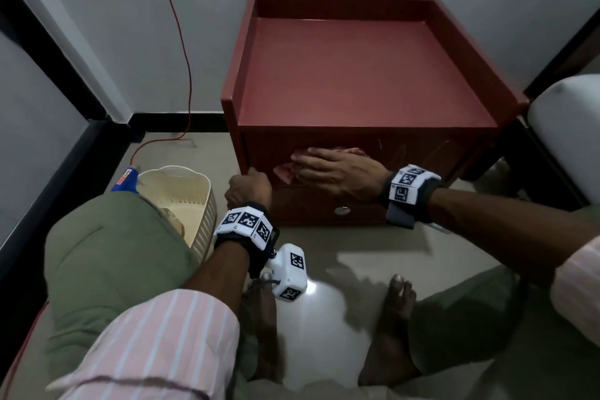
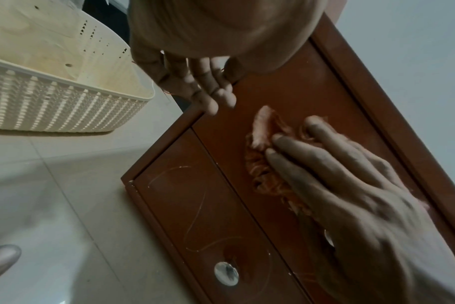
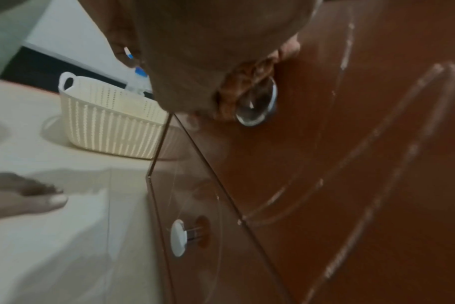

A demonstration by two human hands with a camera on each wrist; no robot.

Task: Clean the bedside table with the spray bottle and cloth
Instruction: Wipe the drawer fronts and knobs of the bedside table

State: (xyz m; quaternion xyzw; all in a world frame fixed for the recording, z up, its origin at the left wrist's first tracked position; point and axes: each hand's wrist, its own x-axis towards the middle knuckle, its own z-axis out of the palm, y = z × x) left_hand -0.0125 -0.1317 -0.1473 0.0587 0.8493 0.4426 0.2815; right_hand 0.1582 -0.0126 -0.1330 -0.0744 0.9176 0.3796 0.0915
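The red bedside table [image 1: 357,75] stands against the wall with its top bare. My right hand [image 1: 331,169] lies flat with straight fingers on a crumpled pink cloth [image 1: 285,172] and presses it against the upper drawer front. The left wrist view shows the same cloth [image 2: 262,127] bunched under those fingers [image 2: 312,156]. My left hand [image 1: 248,187] grips the table's front left edge, with the fingers [image 2: 203,86] curled round the corner. A blue spray bottle [image 1: 128,178] lies on the floor behind the basket, away from both hands.
A cream plastic basket [image 1: 194,204] sits on the floor left of the table, by my left knee. Each drawer has a round metal knob [image 2: 226,273]. A red cable [image 1: 181,42] runs down the wall. White scratch marks [image 3: 377,144] cross the drawer fronts. My bare feet [image 1: 396,302] rest on the tiles.
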